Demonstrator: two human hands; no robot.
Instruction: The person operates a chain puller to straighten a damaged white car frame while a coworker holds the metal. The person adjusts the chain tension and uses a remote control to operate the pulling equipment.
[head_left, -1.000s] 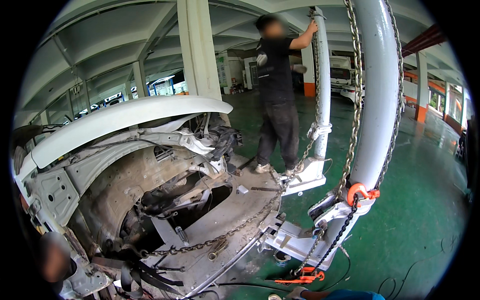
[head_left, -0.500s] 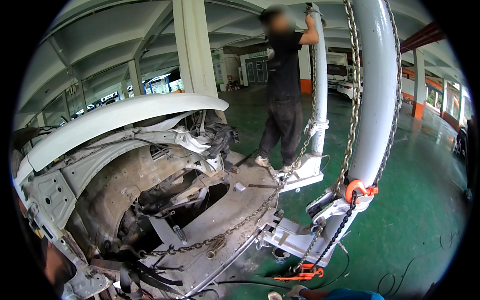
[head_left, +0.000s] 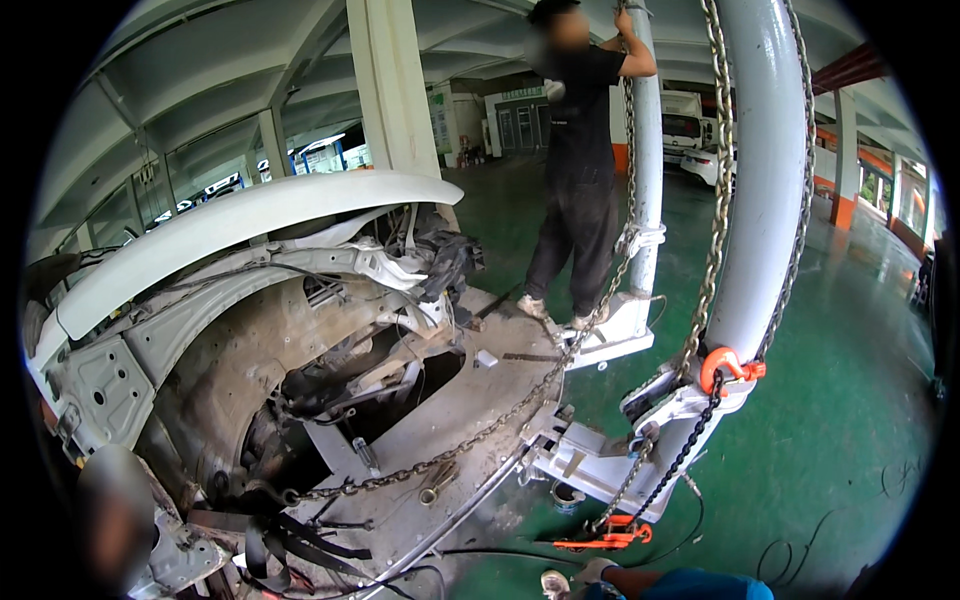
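Observation:
My right hand (head_left: pixel 597 570), in what looks like a pale glove, hangs low at the bottom edge, below a bare forearm and a blue sleeve (head_left: pixel 715 588). Its fingers are too small to make out. The closest thing to it is an orange tool (head_left: pixel 610 535) on the green floor, beside the foot of a grey pulling post (head_left: pixel 765 180). Chains run along that post, and an orange hook (head_left: pixel 722 370) with a black chain sits on its lower part. My left hand is out of view.
A white car body (head_left: pixel 250 230), stripped at the front, stands on a metal platform (head_left: pixel 500 400). A chain (head_left: pixel 440 465) stretches across it to a second post (head_left: pixel 647 180). A person (head_left: pixel 575 150) stands there, hands at that post. Black straps (head_left: pixel 270 550) lie near left; someone blurred (head_left: pixel 115 520) is beside them.
My view has shifted slightly. The person at the far post has moved their raised arms and head a little. At the lower left, the blurred person shows more fully.

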